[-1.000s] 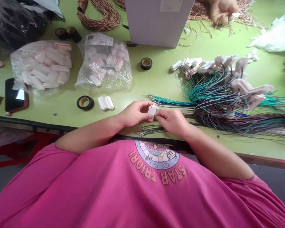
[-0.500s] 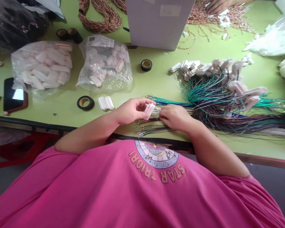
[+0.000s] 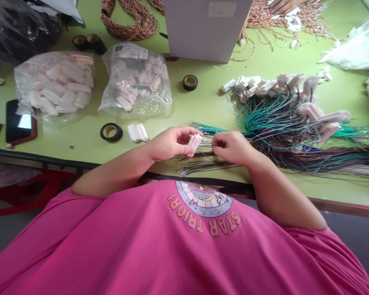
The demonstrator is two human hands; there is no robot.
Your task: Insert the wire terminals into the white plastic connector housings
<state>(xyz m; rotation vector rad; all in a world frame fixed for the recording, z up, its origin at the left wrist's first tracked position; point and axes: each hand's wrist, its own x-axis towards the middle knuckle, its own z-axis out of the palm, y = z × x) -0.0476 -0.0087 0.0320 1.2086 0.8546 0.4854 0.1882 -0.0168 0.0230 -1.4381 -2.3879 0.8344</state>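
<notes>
My left hand (image 3: 172,143) pinches a white plastic connector housing (image 3: 194,144) with a reddish stripe between thumb and fingers. Just to its right, my right hand (image 3: 232,148) is closed, thumb against the curled forefinger, on a thin dark wire (image 3: 206,155) that runs towards the housing; whether its end sits inside I cannot tell. Beneath and around both hands lie loose wires with metal tips: a teal and blue bunch (image 3: 202,128) behind, a dark grey bunch (image 3: 196,167) in front. Two more white housings (image 3: 137,132) lie side by side left of my left hand.
Wired white connectors (image 3: 258,85) and a tangle of wires (image 3: 264,119) spread to the right. Tape rolls (image 3: 111,132), bags of housings (image 3: 57,84) and a phone (image 3: 20,123) lie left. A grey box (image 3: 207,32) stands behind; another person's hand (image 3: 284,6) is at twisted wires beyond.
My right hand has shifted slightly to the right, away from the housing, its fingers more curled. My left hand holds the housing in nearly the same place.
</notes>
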